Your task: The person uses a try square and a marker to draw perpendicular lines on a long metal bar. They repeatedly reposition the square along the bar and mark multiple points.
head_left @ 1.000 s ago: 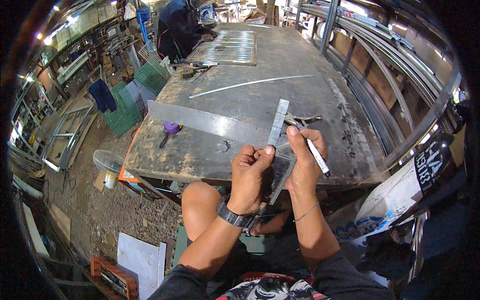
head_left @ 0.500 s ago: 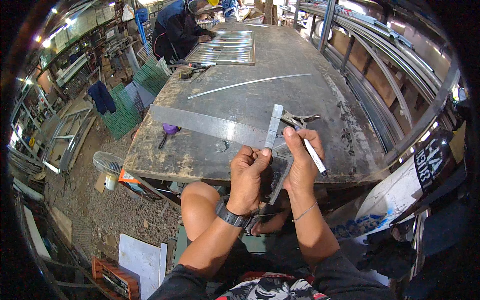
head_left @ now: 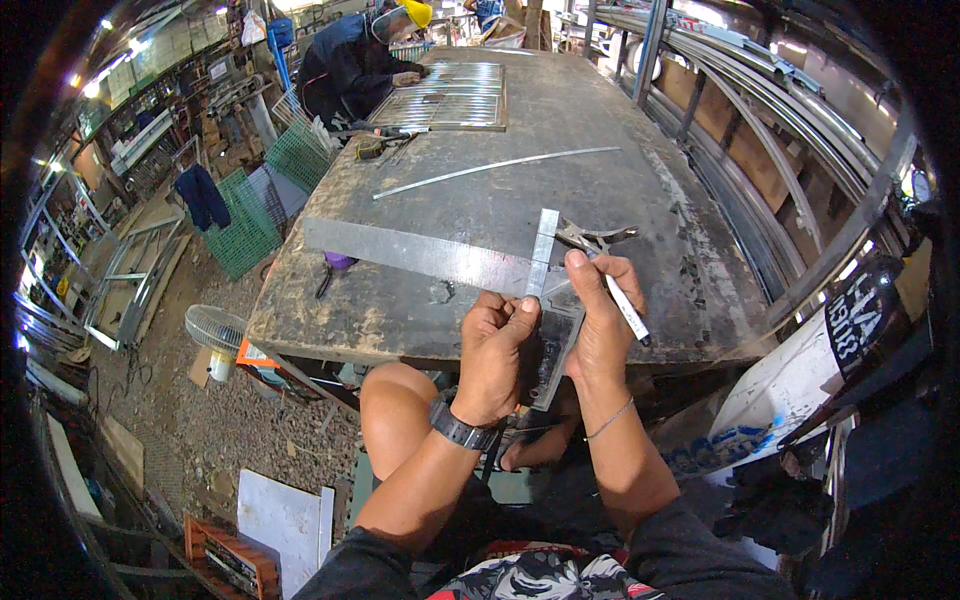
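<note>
My left hand, wearing a black watch, pinches the near end of a short, shiny flat metal strip that points away from me. In my right hand a white marker pen lies between thumb and fingers, its dark end toward the lower right. A flat grey metal piece hangs at the table edge between my hands, against the right palm; its upper part is partly hidden. Beyond my hands, a long, wide sheet-metal strip lies across the table. Locking pliers rest just past my right fingers.
On the worn table lie a thin metal bar, a purple item and a tape measure. A person leans over a barred metal frame at the far left. A fan stands left; metal lengths fill a right-hand rack.
The grey metal piece between my hands has turned slightly and shows more of its face. Both hands keep nearly the same place and grip. The view has tilted up a little.
</note>
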### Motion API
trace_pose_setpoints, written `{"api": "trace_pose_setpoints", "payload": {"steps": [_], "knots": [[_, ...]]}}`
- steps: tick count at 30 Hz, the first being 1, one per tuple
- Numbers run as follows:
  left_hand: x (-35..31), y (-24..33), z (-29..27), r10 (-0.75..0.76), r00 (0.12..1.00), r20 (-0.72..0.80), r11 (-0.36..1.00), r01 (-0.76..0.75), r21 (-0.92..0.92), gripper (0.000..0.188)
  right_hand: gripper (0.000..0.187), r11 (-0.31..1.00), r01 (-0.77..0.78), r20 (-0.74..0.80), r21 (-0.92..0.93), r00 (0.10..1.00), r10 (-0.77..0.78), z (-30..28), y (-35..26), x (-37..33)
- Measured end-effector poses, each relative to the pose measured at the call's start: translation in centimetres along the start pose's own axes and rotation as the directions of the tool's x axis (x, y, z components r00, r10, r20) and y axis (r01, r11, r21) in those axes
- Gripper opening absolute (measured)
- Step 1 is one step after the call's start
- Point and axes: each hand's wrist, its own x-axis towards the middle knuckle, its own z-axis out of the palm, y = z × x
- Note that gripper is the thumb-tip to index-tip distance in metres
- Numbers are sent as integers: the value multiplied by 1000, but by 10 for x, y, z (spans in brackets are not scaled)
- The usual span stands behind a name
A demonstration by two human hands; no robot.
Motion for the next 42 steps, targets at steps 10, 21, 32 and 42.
{"api": "trace_pose_setpoints", "payload": {"steps": [10, 21, 32, 42], "knots": [[-4, 2, 3, -28, 999, -20, 999, 27, -24, 13, 23, 999, -26, 2, 36, 1000, 25, -1, 1, 0], [-8, 6, 8, -4, 998, -57, 998, 1, -58, 10, 24, 998, -41, 17, 44, 999, 40, 0, 2, -3], [-3, -4, -7, 10, 998, -57, 1000, -11, -7, 10, 30, 993, -97, 265, 71, 961, 75, -20, -6, 11], [-9, -2, 3, 19, 999, -35, 996, -16, 84, 11, 34, 900, -435, 349, 29, 848, 399, -31, -22, 42]]}}
